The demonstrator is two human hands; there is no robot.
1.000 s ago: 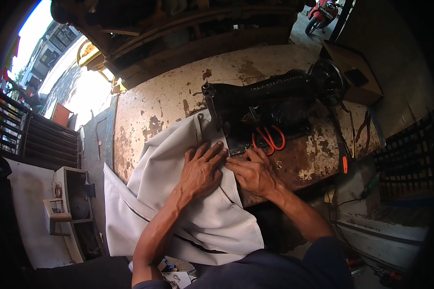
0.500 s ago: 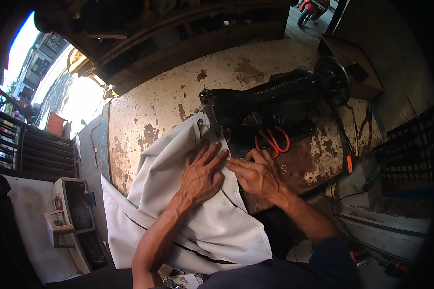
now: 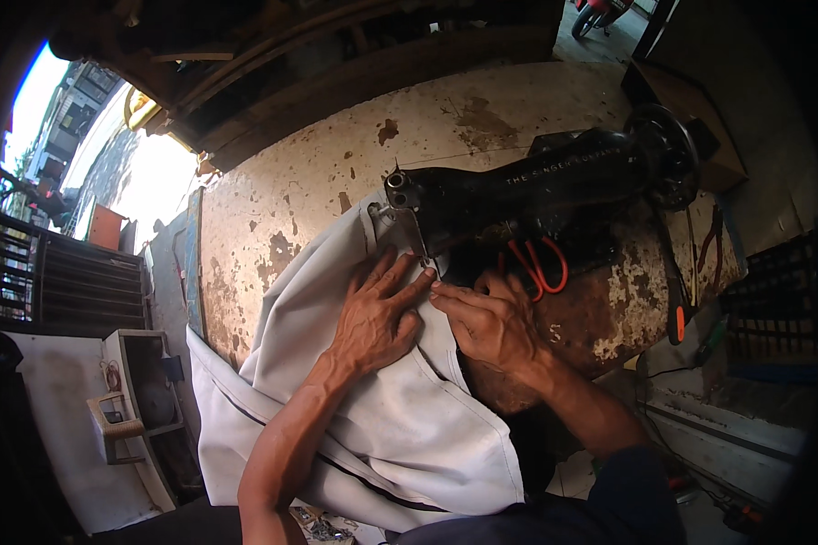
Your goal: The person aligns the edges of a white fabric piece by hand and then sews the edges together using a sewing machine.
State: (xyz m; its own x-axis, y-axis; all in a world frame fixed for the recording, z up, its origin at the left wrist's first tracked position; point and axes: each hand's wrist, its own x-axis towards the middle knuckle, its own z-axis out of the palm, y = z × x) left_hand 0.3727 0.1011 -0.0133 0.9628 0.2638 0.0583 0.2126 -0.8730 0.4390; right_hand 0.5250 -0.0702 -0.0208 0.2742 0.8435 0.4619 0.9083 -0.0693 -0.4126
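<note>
A large piece of light grey cloth is bunched under the head of a black sewing machine and hangs over the near edge of the worktable. My left hand lies palm down on the cloth, fingers stretched toward the needle area. Facing it from the right, my right hand has its fingertips pressed together at the cloth's stitched edge, just in front of the presser foot; its thumb is hidden. Beside the machine's base, past my right hand, lie scissors with red handles.
The worn, paint-chipped tabletop spreads left of and behind the machine. At its right end are an orange-handled tool and pliers. A wooden box stands behind the handwheel. A pale cabinet is at lower left.
My view has shifted a little, so the machine and scissors appear farther right. My fingertips are slightly nearer the presser foot, still at the cloth's edge.
</note>
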